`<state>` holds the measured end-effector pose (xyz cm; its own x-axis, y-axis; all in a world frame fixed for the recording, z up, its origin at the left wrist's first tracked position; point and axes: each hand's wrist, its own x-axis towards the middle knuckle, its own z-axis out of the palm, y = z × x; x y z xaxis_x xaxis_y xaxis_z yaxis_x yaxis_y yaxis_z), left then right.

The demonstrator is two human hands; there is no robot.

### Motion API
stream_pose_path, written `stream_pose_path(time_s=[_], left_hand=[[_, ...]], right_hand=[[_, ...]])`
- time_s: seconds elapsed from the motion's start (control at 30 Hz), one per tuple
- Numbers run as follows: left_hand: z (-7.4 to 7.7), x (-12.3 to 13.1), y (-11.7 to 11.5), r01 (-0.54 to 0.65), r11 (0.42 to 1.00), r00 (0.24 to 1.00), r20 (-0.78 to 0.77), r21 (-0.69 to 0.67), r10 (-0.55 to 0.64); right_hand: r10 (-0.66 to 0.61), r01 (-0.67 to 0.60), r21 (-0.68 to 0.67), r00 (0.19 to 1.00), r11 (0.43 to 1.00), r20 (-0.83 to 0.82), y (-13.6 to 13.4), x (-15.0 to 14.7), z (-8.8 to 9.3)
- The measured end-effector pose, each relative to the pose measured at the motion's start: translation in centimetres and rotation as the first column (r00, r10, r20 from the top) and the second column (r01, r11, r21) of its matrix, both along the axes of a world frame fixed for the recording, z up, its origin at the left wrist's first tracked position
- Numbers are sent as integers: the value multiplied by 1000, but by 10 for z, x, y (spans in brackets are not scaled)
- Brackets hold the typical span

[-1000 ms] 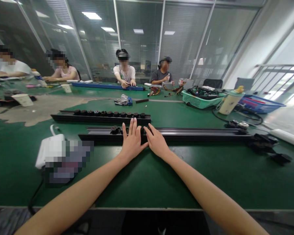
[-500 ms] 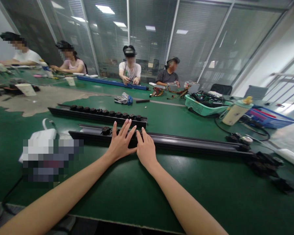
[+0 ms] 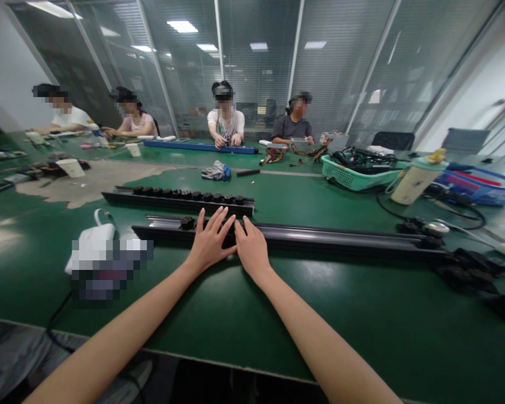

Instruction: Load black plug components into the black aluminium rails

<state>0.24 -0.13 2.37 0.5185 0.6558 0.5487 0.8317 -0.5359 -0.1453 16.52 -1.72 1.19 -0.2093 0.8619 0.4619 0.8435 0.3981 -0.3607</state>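
Left hand [image 3: 210, 242] and right hand [image 3: 252, 252] lay open on a long black rail [image 3: 320, 240], grasping nothing, the left's fingers fanned wider than a second before. Under the palms, the rail crossed a green counter [image 3: 320, 314], a round black knob [image 3: 187, 223] just beside the left hand. Beyond the fingertips lay a second knobbed rail [image 3: 177, 205]; seated people [image 3: 225, 115] worked farther off, before glass partitions [image 3: 256, 73].

Left arm [image 3: 126, 331] and right arm [image 3: 320, 328] stretch forward; left hand [image 3: 210, 242] palm down, fingers spread; right hand [image 3: 251, 251] palm down just beside it, both open.
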Motion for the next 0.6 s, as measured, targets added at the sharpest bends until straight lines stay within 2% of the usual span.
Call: stream_pose_path(time_s=[0.07, 0.23, 0.37, 0.6], left_hand=[[0, 0, -2, 2, 1000, 1000, -7, 8, -2], [0, 1, -5, 0, 1000, 1000, -15, 16, 0], [-1, 2, -2, -4, 1000, 1000, 6, 7, 4], [-3, -2, 4, -4, 1000, 1000, 9, -16, 4]], right_hand=[[-3, 3, -7, 1000, 1000, 13, 3, 3, 7], [80, -76, -33, 988, 997, 132, 12, 14, 26], [145, -143, -24, 968, 989, 205, 16, 23, 35], [227, -204, -111, 936, 973, 268, 23, 30, 49]])
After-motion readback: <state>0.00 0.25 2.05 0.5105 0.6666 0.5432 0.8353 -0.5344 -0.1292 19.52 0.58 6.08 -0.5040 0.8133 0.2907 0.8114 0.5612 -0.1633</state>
